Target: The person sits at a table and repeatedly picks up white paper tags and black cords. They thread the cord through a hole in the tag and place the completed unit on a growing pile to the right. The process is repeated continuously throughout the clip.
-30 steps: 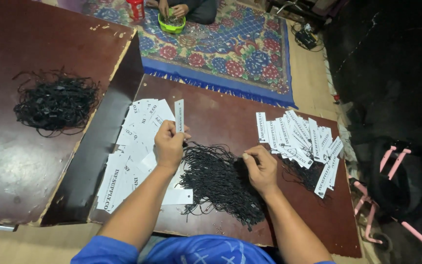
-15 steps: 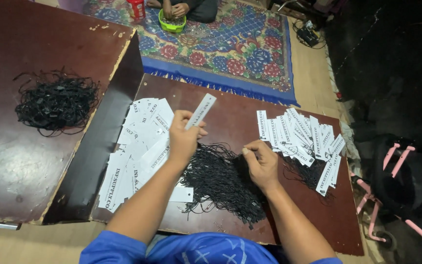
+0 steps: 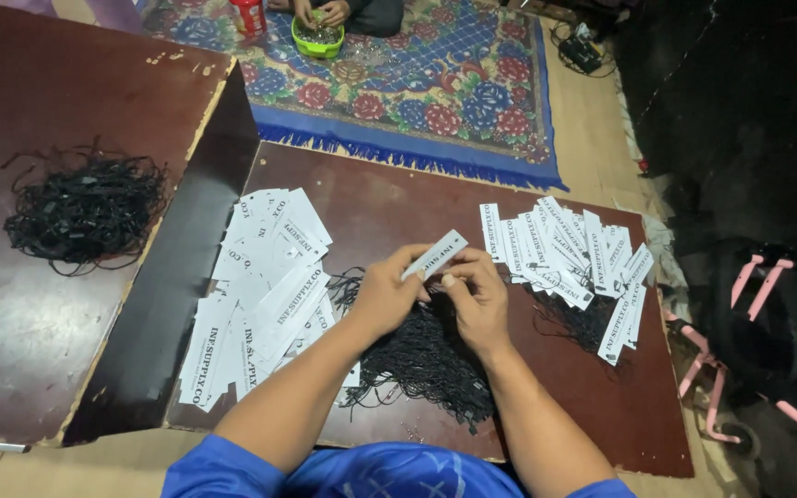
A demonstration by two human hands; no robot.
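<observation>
My left hand [image 3: 387, 293] pinches a narrow white paper tag [image 3: 437, 253] above a heap of black strings [image 3: 426, 360] on a dark brown board [image 3: 398, 198]. My right hand [image 3: 474, 297] touches the tag's lower end with its fingertips closed, apparently on a black string. To the left of my hands lies a loose spread of white tags [image 3: 265, 290]. On the right lies a second pile of white tags [image 3: 569, 254] with black strings attached.
A second board on the left [image 3: 66, 101] carries a tangle of black strings [image 3: 80, 210]. Beyond the boards lies a patterned blue rug [image 3: 435, 83], where another person's hands reach into a green bowl [image 3: 317, 37] beside a red can [image 3: 251, 14]. Pink-handled objects [image 3: 758, 286] lie at right.
My left hand brought the tag from the left pile toward the middle. My right hand rose from the string heap to meet the tag.
</observation>
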